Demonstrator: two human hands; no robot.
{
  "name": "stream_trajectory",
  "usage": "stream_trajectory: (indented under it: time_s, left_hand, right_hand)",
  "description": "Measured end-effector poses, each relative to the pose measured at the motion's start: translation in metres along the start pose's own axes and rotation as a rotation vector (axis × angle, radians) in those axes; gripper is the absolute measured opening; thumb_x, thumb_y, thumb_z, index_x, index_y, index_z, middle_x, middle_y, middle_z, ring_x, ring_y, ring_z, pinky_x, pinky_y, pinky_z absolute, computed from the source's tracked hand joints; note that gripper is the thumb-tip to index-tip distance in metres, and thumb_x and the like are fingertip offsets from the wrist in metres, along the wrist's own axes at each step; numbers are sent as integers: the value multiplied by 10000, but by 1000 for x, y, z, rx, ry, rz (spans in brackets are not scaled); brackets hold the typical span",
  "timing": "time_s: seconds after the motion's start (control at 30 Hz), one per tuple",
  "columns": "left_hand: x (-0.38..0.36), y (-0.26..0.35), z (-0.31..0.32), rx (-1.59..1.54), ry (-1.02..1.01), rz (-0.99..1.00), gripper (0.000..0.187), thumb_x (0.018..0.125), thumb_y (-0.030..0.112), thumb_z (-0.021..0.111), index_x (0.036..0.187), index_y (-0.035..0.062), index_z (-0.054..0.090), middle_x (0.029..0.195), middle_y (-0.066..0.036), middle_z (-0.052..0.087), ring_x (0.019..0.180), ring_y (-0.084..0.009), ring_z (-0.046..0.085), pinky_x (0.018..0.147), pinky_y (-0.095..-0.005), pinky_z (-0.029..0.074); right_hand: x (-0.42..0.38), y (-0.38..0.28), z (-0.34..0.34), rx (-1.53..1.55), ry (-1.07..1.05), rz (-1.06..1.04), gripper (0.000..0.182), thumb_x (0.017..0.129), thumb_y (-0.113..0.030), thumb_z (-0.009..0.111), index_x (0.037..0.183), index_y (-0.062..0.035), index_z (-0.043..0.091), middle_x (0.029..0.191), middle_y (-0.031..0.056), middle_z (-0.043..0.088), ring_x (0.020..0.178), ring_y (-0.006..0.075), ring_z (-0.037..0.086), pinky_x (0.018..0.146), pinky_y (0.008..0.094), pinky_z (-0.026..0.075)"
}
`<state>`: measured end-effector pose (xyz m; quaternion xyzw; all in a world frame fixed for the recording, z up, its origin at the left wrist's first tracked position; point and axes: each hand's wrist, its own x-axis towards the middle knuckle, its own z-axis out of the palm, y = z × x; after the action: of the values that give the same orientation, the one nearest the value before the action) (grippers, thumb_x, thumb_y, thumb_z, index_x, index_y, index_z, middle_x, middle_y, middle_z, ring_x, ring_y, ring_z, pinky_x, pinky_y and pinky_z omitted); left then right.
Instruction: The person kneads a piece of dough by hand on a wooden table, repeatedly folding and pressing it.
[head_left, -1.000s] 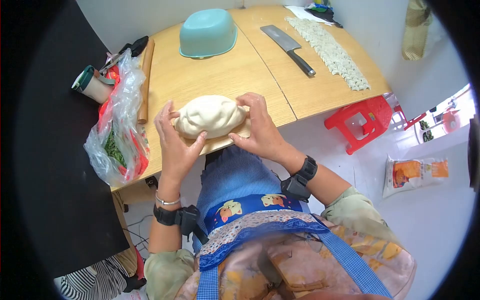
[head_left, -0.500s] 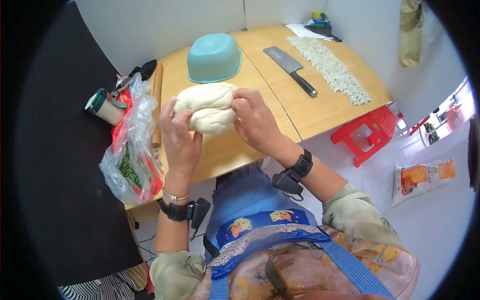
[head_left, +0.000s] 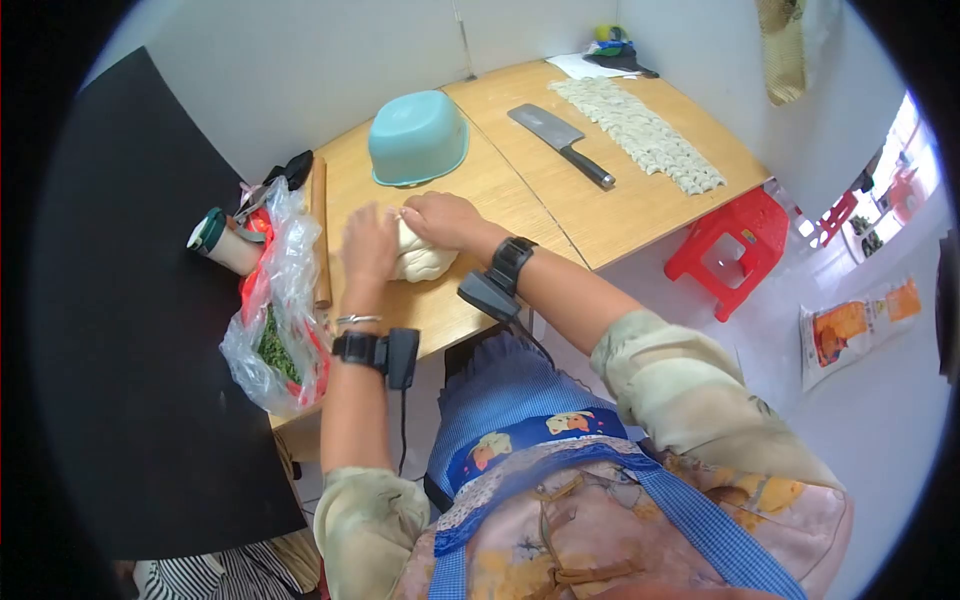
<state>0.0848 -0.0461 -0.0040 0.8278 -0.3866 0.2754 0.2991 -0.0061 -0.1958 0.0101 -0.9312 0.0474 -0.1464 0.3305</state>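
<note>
A lump of pale dough (head_left: 424, 264) rests on the wooden table near its front edge, partly covered by both hands. My left hand (head_left: 370, 245) grips its left side, slightly blurred, with the fingers curled. Over the top of the dough lies my right hand (head_left: 446, 220), its fingers closed round the upper edge close to the left hand. Just behind them sits an upturned light-blue basin (head_left: 418, 135). A cleaver (head_left: 560, 142) with a black handle lies to the right, beside a long strip of many small pale dough pieces (head_left: 640, 135).
On the left are a wooden rolling pin (head_left: 320, 230), plastic bags (head_left: 285, 300) holding something green, and a white cup (head_left: 228, 245) with a dark green rim. A red stool (head_left: 735, 250) stands off the table's right front edge, with a printed sack (head_left: 858, 330) farther right.
The dough has come down from between my raised hands onto the table. My right hand has moved left and over it, and the hands are closer together.
</note>
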Motion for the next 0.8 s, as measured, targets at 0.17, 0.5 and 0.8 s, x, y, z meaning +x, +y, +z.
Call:
stream_trajectory:
  time_s: [0.17,0.5,0.8]
  left_hand:
    - [-43,16,-12,-335,-317,-52,332,1026,261,520,1221,-4,566,1258,-264,571,1183,-414,533,1012,-506,434]
    - [-138,84,-74,-168,-136,331,579,725,65,813,1213,34,502,1340,-252,451,1228,-491,466,1031,-568,399]
    - [-47,44,-28,-179,-299,54,433,896,184,693,1236,-3,500,1193,-260,561,1122,-444,538,984,-510,438]
  right_hand:
    - [-46,13,7,-10,113,-201,395,1016,-337,466,1174,-14,629,1178,219,626,1125,393,559,1012,480,436]
    - [-171,1,-3,-231,297,-585,482,707,-194,768,1120,-38,573,1339,183,501,1287,441,464,1064,586,404]
    - [-68,6,-4,-235,176,-264,436,843,-215,672,1205,-5,546,1248,213,574,1175,392,576,905,501,504]
